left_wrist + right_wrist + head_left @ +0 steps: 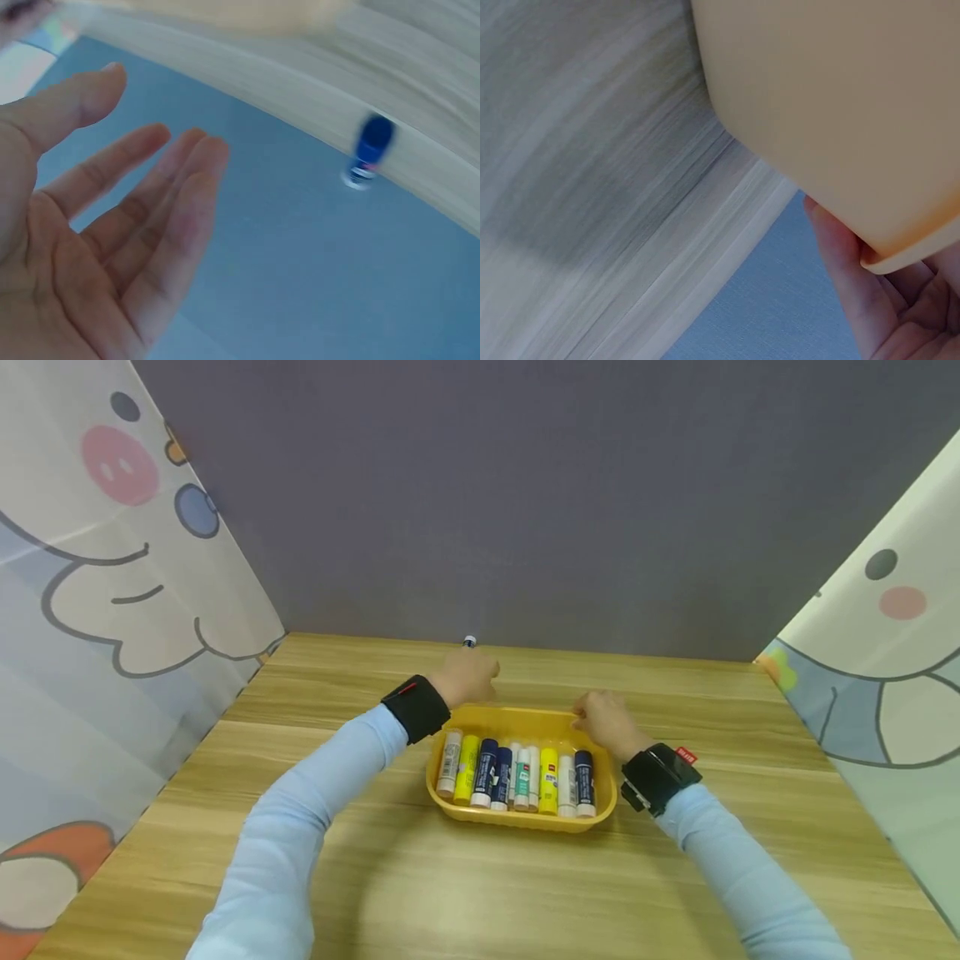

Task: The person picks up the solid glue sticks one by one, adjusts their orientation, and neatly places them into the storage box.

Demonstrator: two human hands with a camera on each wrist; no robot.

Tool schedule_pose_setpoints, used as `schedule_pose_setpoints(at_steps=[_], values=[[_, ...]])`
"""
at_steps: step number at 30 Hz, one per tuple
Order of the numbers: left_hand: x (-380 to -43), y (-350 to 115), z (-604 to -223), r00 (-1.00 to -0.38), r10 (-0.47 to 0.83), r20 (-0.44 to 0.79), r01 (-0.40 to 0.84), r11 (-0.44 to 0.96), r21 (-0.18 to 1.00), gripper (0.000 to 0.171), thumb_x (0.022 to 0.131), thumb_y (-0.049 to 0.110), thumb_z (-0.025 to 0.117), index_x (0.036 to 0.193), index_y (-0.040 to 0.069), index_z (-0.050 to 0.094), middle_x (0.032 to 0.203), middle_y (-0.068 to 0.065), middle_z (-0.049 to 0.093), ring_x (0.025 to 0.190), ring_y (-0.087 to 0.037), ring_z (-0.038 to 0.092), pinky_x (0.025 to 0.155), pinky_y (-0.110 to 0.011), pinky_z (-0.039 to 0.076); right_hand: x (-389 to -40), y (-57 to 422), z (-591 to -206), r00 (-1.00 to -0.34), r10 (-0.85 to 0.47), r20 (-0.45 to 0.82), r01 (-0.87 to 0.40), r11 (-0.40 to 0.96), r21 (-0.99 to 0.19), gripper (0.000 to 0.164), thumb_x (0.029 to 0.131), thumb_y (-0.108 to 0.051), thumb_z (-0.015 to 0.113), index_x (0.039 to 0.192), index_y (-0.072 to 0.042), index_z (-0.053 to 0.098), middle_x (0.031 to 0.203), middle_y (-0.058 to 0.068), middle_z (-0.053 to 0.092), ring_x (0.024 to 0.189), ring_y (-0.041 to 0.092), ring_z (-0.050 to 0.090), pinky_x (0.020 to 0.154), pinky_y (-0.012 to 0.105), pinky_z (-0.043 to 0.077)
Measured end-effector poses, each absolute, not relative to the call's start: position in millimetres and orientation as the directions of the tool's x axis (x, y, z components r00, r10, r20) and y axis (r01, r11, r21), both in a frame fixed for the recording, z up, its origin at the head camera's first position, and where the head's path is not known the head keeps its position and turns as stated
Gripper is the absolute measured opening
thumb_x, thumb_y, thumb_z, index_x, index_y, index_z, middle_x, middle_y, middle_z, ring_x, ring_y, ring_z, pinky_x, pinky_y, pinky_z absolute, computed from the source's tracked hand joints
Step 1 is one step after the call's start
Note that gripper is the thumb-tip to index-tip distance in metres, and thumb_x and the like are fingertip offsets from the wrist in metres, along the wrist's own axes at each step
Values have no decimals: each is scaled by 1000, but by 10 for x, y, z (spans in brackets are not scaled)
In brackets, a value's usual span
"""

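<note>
A yellow plastic basket (521, 822) holds a row of glue sticks, among them a yellow glue stick (550, 781) and a navy glue stick (584, 783). My right hand (606, 722) grips the basket's back right corner; in the right wrist view its fingers (844, 259) curl at the rim. Above the back left rim is my left hand (467, 675), its palm bare and fingers loosely extended in the left wrist view. Beyond it, by the table's back edge, stands another blue glue stick (369, 150) with a white end, mostly hidden by the hand in the head view.
The wood-grain table (465, 893) ends at a dark grey panel (510, 510) behind. Curtains printed with cartoon animals hang on both sides, a left curtain (135, 593) and a right curtain (885, 677). Both wrists wear black bands.
</note>
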State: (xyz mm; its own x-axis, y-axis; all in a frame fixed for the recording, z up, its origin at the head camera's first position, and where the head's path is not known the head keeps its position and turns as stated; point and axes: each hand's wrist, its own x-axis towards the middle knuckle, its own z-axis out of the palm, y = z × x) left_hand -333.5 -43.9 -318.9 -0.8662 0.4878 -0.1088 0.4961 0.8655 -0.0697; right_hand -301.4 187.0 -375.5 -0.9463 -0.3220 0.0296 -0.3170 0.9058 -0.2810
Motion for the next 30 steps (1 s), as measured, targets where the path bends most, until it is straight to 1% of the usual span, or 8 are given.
schedule_pose_setpoints(at_steps=[3, 5, 8, 10, 14, 17, 25, 30], values=[[-3465, -551, -3176, -888, 446, -109, 453, 890, -48, 32, 87, 26, 59, 114, 9, 63, 112, -9, 64, 97, -28, 60, 83, -41, 49, -2996, 1870, -3753, -946, -321, 34, -318, 907, -277, 12, 80, -10, 68, 88, 0, 70, 85, 14, 68, 80, 28, 55, 79, 43, 40], [-3548, -618, -3177, -905, 412, -104, 416, 909, -31, 30, 88, 25, 59, 114, 11, 63, 112, -9, 63, 96, -29, 60, 81, -41, 50, -2981, 1869, -3747, -949, -315, 30, -311, 909, -279, 13, 80, -10, 67, 89, 0, 70, 86, 13, 68, 81, 28, 55, 81, 44, 39], [-3672, -695, -3192, -922, 376, -90, 376, 927, 17, 20, 88, 22, 58, 101, 11, 67, 99, -8, 65, 83, -24, 60, 67, -34, 49, -2956, 1873, -3734, -952, -304, 25, -298, 910, -289, 14, 81, -9, 67, 91, 1, 70, 87, 14, 68, 83, 29, 54, 82, 45, 38], [-3751, -733, -3217, -930, 359, -78, 356, 933, 49, 13, 88, 20, 57, 87, 11, 67, 86, -6, 63, 70, -20, 55, 57, -30, 43, -2937, 1872, -3724, -955, -296, 25, -290, 912, -290, 15, 81, -9, 67, 92, 1, 70, 88, 14, 68, 84, 30, 54, 83, 45, 38], [-3886, -773, -3274, -948, 310, -76, 303, 948, 98, 20, 88, 23, 57, 71, 12, 57, 70, -4, 52, 61, -18, 44, 52, -29, 34, -2906, 1864, -3724, -955, -295, 32, -292, 914, -281, 16, 81, -10, 67, 93, 1, 70, 89, 15, 67, 84, 29, 56, 82, 45, 40], [-3984, -791, -3340, -960, 267, -83, 256, 958, 128, 22, 87, 25, 60, 72, 11, 55, 71, -3, 50, 63, -19, 46, 55, -31, 36, -2881, 1852, -3737, -953, -300, 42, -300, 915, -269, 16, 81, -10, 67, 93, 1, 70, 89, 14, 67, 81, 26, 58, 80, 42, 44], [-4232, -941, -3542, -980, 168, -107, 148, 973, 175, 17, 88, 22, 59, 83, 7, 63, 91, -11, 64, 80, -28, 61, 67, -37, 49, -2783, 1768, -3748, -952, -301, 51, -304, 921, -242, 16, 80, -11, 68, 93, 0, 70, 87, 12, 68, 76, 24, 58, 76, 40, 47], [-4275, -1086, -3590, -987, 104, -122, 77, 975, 209, 19, 87, 22, 58, 90, 4, 63, 105, -16, 64, 96, -35, 59, 80, -45, 49, -2768, 1691, -3745, -956, -292, 19, -287, 921, -262, 15, 82, -11, 67, 93, -2, 71, 84, 10, 67, 74, 21, 55, 73, 37, 47]])
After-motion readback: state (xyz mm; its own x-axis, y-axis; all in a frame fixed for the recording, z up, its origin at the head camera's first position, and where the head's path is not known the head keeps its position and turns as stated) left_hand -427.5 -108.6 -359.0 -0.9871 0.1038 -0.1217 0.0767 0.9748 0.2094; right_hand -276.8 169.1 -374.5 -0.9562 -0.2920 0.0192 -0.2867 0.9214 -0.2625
